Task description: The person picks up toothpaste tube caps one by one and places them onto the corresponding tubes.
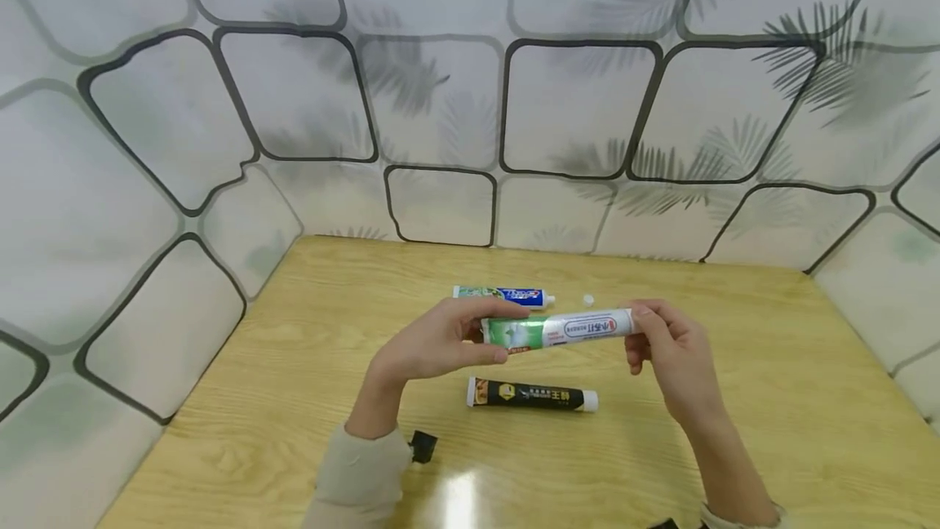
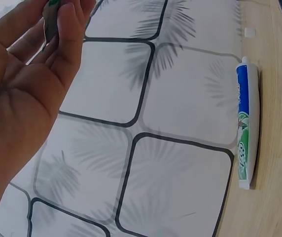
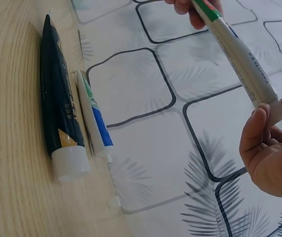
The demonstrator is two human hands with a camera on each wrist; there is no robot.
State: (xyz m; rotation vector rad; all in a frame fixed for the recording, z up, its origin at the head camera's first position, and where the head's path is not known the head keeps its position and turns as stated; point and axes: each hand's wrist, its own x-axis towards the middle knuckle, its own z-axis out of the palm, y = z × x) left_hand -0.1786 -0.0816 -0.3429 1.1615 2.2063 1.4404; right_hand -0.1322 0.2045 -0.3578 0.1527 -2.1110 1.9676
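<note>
Both hands hold a green and white toothpaste tube (image 1: pixel 554 330) above the table, lying level between them in the head view. My left hand (image 1: pixel 441 339) pinches its flat green end, thumb below and fingers above. At the other end, my right hand (image 1: pixel 671 357) grips the white cap (image 3: pixel 275 112) between thumb and fingers. Beneath it on the table lies a black toothpaste tube (image 1: pixel 532 395) with its white cap toward the right. Farther back is a blue and green toothpaste tube (image 1: pixel 523 297), its nozzle uncapped, and a small white cap (image 1: pixel 588 300) sits just right of that nozzle.
The wooden table (image 1: pixel 242 431) meets patterned panels (image 1: pixel 441 121) at the back and both sides. A small black object (image 1: pixel 423 446) is at the left sleeve (image 1: pixel 363 464). Light glares off the table near the front.
</note>
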